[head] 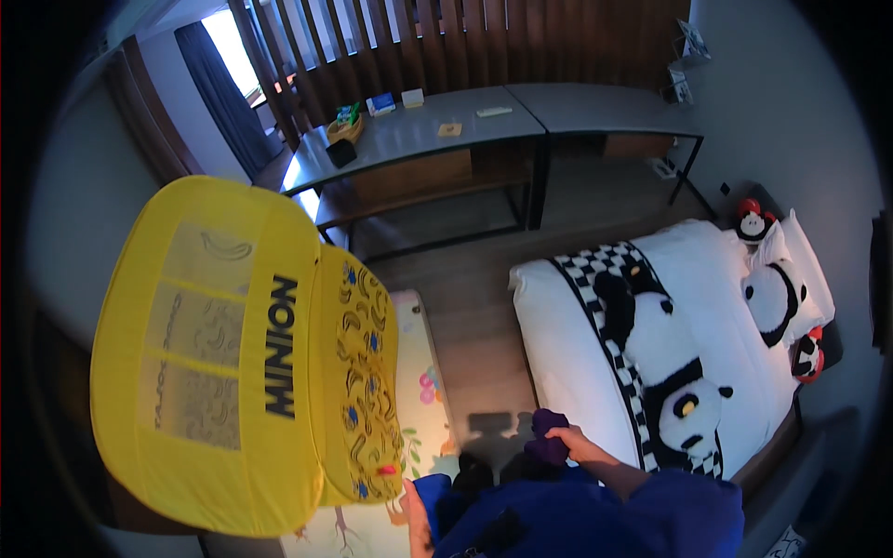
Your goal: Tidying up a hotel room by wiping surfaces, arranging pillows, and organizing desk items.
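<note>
My right hand grips a bunched dark purple cloth beside the near edge of the bed. My left hand is low in the view, next to blue fabric and close to the lower corner of a yellow Minion play tent; whether its fingers hold anything cannot be told. The tent stands at the left, with mesh panels and a banana-print side, on a patterned play mat. A small pink-red thing lies against the tent's printed side.
A bed with a white duvet and panda runner stands at the right, with panda cushions at its head. Along the slatted wood partition run grey tables, bearing a wicker basket of packets. A wooden bench stands below.
</note>
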